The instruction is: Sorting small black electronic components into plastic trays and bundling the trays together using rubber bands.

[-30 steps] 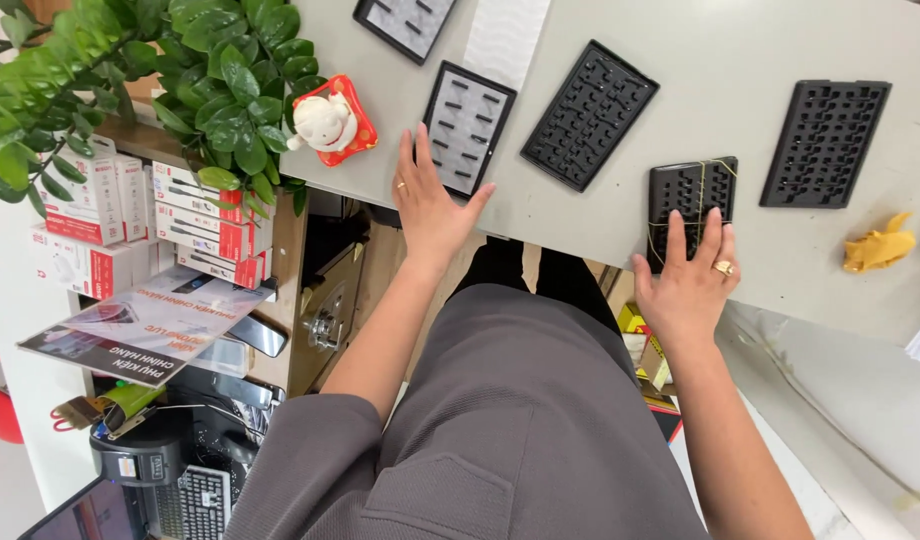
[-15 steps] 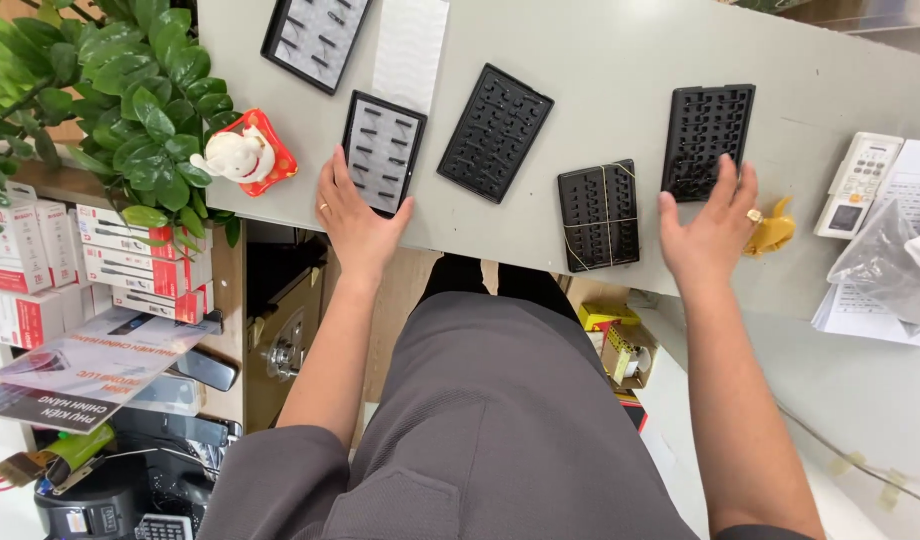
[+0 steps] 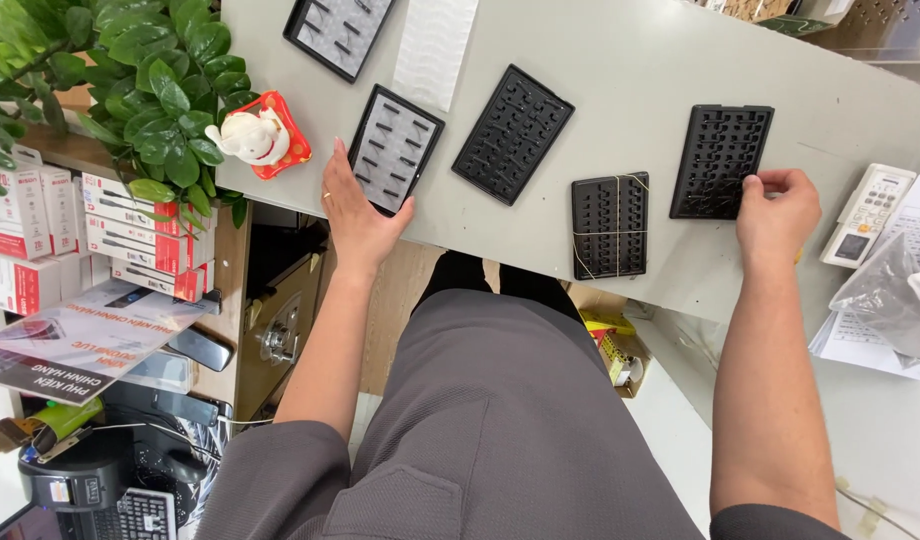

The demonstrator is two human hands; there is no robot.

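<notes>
My left hand (image 3: 358, 218) lies at the near edge of the grey table (image 3: 620, 60). Its fingers run along the left side of a black tray with a white insert (image 3: 395, 148) and its thumb hooks the tray's near corner. My right hand (image 3: 777, 214) has its fingers curled on the near right corner of a black studded tray (image 3: 718, 158). Between the hands lie a black tray bound with rubber bands (image 3: 609, 226) and another black studded tray (image 3: 513, 133), both untouched.
A second white-insert tray (image 3: 338, 30) and a white paper strip (image 3: 436, 40) lie farther back. A white cat figurine (image 3: 246, 135) and a leafy plant (image 3: 130, 70) stand at the left. A white remote (image 3: 868, 214), a plastic bag (image 3: 890, 298) and papers sit at the right.
My right hand left the banded tray and moved right onto the far right black tray. My left hand has closed on the near corner of the white-insert tray. The view has shifted.
</notes>
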